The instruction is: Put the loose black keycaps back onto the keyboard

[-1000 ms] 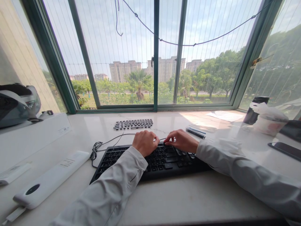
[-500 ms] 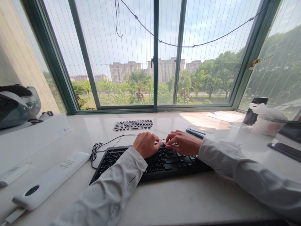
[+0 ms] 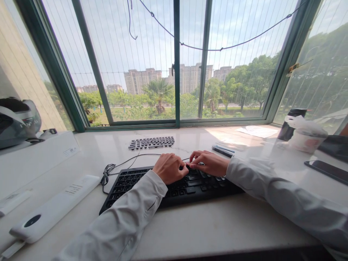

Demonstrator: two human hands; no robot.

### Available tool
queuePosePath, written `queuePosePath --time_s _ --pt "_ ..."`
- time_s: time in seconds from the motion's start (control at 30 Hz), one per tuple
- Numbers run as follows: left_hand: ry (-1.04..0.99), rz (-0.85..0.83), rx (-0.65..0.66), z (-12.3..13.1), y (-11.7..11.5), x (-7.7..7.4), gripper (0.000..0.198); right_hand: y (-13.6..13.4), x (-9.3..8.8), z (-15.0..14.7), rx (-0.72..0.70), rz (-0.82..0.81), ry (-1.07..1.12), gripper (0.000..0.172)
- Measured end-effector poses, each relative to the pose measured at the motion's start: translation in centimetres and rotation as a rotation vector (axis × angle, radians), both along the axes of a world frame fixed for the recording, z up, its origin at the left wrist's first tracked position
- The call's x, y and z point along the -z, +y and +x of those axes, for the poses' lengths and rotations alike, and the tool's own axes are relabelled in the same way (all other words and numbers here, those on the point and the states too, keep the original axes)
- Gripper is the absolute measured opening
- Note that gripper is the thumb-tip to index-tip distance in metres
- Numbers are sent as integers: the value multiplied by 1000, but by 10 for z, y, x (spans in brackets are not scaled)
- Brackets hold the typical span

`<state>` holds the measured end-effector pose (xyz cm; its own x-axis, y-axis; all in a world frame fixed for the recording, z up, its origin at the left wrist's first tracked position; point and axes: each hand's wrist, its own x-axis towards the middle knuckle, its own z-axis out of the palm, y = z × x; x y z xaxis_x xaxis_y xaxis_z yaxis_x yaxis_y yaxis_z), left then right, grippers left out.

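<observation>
A black keyboard point(image 3: 127, 181) lies on the pale stone sill in front of me, its cable point(image 3: 108, 169) coiled at its left. My left hand point(image 3: 169, 168) rests curled like a fist on the upper middle keys. My right hand point(image 3: 210, 162) sits just to the right of it, fingers bent and pinched at the keyboard's top rows. Thumb and fingertips of both hands nearly meet. What they pinch is hidden. Behind the keyboard, several loose dark keycaps point(image 3: 151, 142) lie in rows.
A long white box point(image 3: 54, 208) and a bigger white box point(image 3: 35, 157) with a helmet point(image 3: 16, 121) on it are at the left. A dark pen-like tool point(image 3: 223, 150), paper point(image 3: 257, 131), a black bottle point(image 3: 290, 127), a cup point(image 3: 306, 141) and a phone point(image 3: 325, 169) lie at the right.
My hands have drawn closer together over the keyboard's upper middle; the right fingers have curled in toward the left thumb. The view has shifted slightly.
</observation>
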<state>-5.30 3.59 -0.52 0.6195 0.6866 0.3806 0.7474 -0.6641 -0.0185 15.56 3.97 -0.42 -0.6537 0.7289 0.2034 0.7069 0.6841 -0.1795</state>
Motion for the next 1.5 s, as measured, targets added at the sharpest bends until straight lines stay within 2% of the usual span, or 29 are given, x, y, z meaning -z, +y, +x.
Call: queuePosePath --time_s 0.27,0.43,0.6,0.73,0.9,1.03,1.17,1.33,1.5 --pt "46 45 0 6 -3 1 36 -3 2 -4 14 47 -34 33" --pt "51 60 -23 0 -1 -2 37 -2 -2 0 -28 59 60 34" --pt "15 74 -158 -6 5 -6 41 3 -6 8 128 185 174 38" --pt "31 45 -292 -10 10 -6 38 8 -2 17 199 253 126 36" --pt "42 29 -351 -14 14 -6 36 16 -2 17 226 312 19 35" --pt "26 14 -418 -18 17 -9 35 42 -9 3 210 318 -71 34" --pt "31 -7 -462 -22 21 -10 34 89 -12 -26 228 335 -306 33" --pt "18 -14 -480 -25 25 -8 35 146 2 -64 216 337 -381 33" --pt "3 15 -473 -25 27 -6 35 171 15 -88 201 368 -398 31"
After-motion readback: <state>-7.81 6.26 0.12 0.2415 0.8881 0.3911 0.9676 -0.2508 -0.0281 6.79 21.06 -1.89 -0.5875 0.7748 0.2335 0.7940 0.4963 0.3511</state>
